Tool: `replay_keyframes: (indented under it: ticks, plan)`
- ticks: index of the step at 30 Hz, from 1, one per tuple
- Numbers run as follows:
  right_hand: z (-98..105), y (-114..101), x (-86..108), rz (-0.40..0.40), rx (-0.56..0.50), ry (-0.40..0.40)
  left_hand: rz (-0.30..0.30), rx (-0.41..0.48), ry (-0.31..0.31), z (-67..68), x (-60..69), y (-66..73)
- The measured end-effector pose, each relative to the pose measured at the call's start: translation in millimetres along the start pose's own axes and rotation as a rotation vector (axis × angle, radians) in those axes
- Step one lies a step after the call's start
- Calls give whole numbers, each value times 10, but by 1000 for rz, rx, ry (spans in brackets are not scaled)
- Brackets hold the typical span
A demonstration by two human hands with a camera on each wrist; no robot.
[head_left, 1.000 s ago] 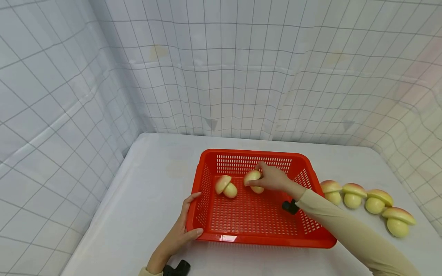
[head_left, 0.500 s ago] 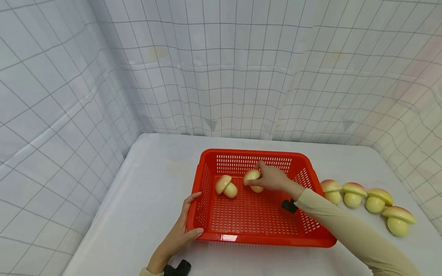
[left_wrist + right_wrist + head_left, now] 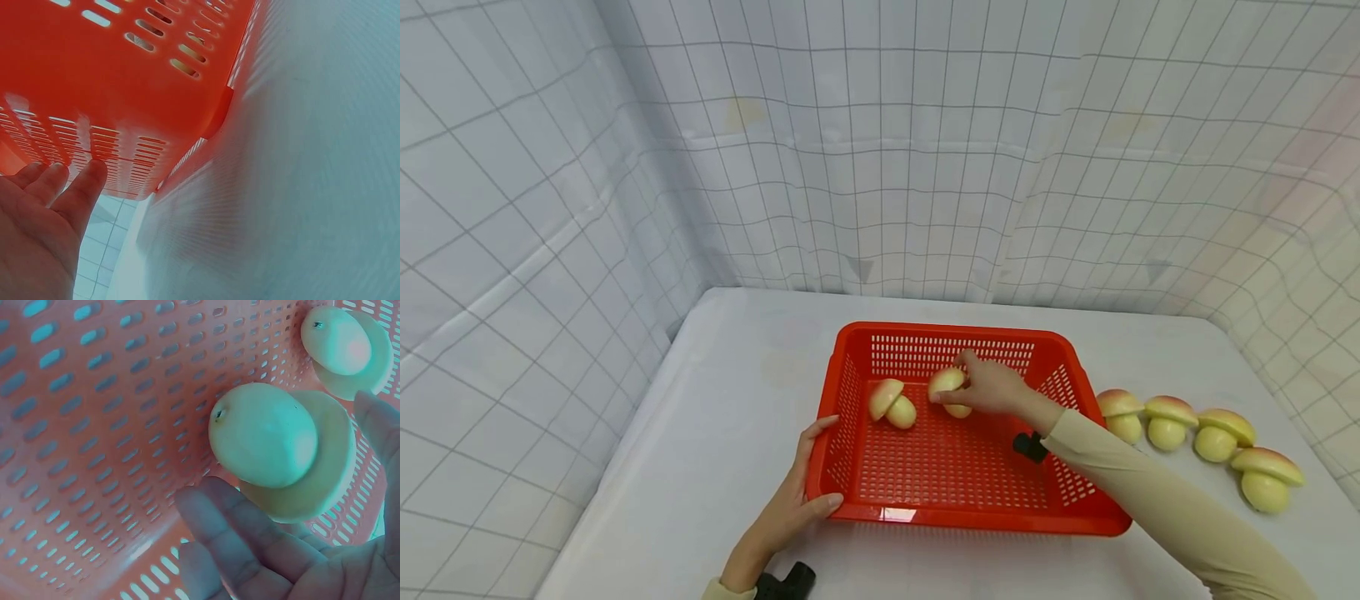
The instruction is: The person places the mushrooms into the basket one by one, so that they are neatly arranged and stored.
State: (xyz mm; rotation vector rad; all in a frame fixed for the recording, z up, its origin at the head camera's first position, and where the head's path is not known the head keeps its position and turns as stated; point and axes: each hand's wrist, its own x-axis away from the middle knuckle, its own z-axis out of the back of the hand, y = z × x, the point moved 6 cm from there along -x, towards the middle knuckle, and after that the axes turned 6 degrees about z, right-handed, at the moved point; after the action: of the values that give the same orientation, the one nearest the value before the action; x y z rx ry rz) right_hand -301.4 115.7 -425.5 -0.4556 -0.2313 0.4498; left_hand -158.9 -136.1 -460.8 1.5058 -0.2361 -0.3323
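Hardly anything shifted since a second ago, right hand (image 3: 994, 387) curled round a mushroom-shaped piece (image 3: 945, 381) near the back edge inside the red basket (image 3: 962, 517), second piece (image 3: 892, 405) toward its left edge, left hand (image 3: 786, 510) spread against the near left corner.

Bright red basket (image 3: 970, 520) in a slotted lattice pattern, mushrooms (image 3: 892, 404) with plain pale-yellow stems (image 3: 901, 413) and yellow caps (image 3: 1266, 465) blushed reddish, white table (image 3: 752, 367), white curtain (image 3: 880, 175) crossed by thin grey grid lines, pinkish at right, beige sleeves (image 3: 1150, 496), black wrist devices (image 3: 795, 581)
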Motion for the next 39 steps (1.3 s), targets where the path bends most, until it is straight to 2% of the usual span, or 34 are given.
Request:
replay_keyframes:
  ticks: [5, 10, 15, 22, 32, 39]
  plan:
    - [56, 47, 41, -24, 50, -11, 0, -1, -8, -3, -5, 2]
    - [170, 65, 110, -25, 37, 1, 3, -1, 0, 5, 4, -4]
    - [362, 83, 219, -4, 17, 61, 5, 1, 0, 7, 4, -4]
    - [704, 140, 464, 49, -81, 151, 7, 14, -8, 2, -1, -6]
    - [1123, 558, 872, -7, -140, 377, 2, 16, -13, -4, -2, -3]
    - [1161, 966, 1190, -131, -128, 478, -4, 25, -19, -2, 1, -2]
